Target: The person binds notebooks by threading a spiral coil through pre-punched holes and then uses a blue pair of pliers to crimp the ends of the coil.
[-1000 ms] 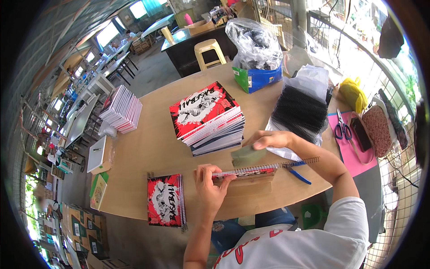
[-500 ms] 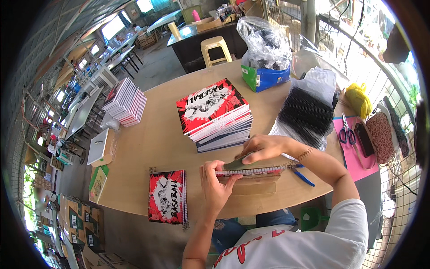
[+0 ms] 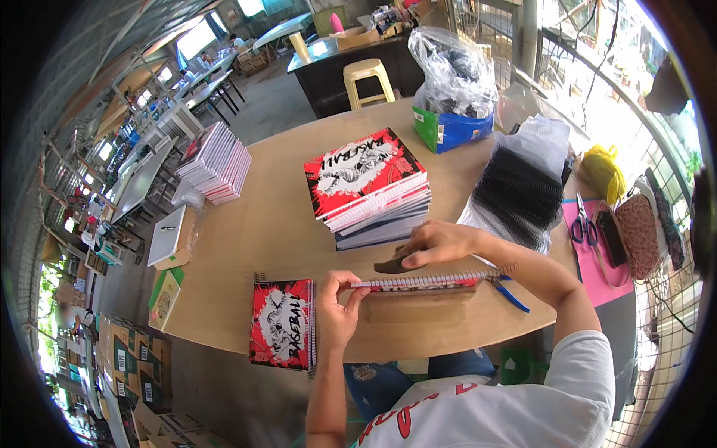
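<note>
My left hand point(image 3: 340, 302) pinches the left end of a red-covered notebook point(image 3: 441, 284), held spine up, with a wire coil point(image 3: 489, 273) along its punched edge and sticking out past its right end. Just above the spine, my right hand point(image 3: 433, 246) grips a dark, flat, olive-brown pad point(image 3: 391, 266); its material is unclear. Beneath the notebook lies a tan wooden block point(image 3: 418, 312). Blue-handled pliers point(image 3: 512, 299) rest by the coil's right end. To the left is a small pile of red notebooks point(image 3: 282, 325) with coils protruding.
A tall stack of red notebooks point(image 3: 366, 172) stands mid-table, another stack point(image 3: 216, 164) at the far left. Black wire coils point(image 3: 515, 179) lie on the right, near scissors point(image 3: 582, 224) on pink paper. A blue-green box point(image 3: 459, 133) holds a plastic bag. A white tray point(image 3: 166, 237) sits left.
My left hand has slid left to the notebook's end. My right hand and the pad have lifted slightly off the spine, and more of the coil lies within the notebook's edge.
</note>
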Available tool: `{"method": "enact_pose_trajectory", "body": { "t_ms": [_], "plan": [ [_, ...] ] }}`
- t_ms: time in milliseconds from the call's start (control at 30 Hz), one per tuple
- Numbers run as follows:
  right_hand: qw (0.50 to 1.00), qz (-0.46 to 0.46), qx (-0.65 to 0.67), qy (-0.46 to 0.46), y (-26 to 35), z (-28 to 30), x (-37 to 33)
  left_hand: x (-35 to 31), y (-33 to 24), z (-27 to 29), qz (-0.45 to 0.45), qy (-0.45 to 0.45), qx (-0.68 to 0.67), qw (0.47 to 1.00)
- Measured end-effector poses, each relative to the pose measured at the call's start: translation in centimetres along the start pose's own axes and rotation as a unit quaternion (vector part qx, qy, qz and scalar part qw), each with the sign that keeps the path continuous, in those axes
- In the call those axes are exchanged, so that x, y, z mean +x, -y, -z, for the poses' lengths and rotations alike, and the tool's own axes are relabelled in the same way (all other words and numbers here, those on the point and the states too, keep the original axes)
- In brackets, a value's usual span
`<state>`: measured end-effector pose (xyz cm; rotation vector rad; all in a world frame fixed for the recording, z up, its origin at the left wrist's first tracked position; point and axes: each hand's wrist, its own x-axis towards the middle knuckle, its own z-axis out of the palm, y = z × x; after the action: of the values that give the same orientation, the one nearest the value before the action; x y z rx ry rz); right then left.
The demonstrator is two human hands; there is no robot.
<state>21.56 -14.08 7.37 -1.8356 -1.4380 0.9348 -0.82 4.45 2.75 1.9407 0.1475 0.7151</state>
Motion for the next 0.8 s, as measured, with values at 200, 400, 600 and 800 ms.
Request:
{"method": "enact_pose_trajectory", "body": {
  "t_ms": [200,400,600,800],
  "plan": [
    [0.999,0.006,0.043,-0.010,0.6,-0.6,0.9,0.2,-0.6,-0.1,0.005,-0.025,-0.039,0.999],
    [0.999,0.008,-0.040,0.012,0.4,-0.9,2.6,0.1,-0.7,-0.1,0.029,-0.043,-0.131,0.990],
    [1.000,0.028,-0.001,0.003,-1.2,-1.7,3.8,0.2,-0.6,-0.3,0.039,-0.052,-0.137,0.988],
    [0.941,0.028,-0.109,-0.319,-4.9,-2.5,-5.5,-0.5,2.0,-0.1,0.055,-0.001,-0.219,0.974]
  ]
}}
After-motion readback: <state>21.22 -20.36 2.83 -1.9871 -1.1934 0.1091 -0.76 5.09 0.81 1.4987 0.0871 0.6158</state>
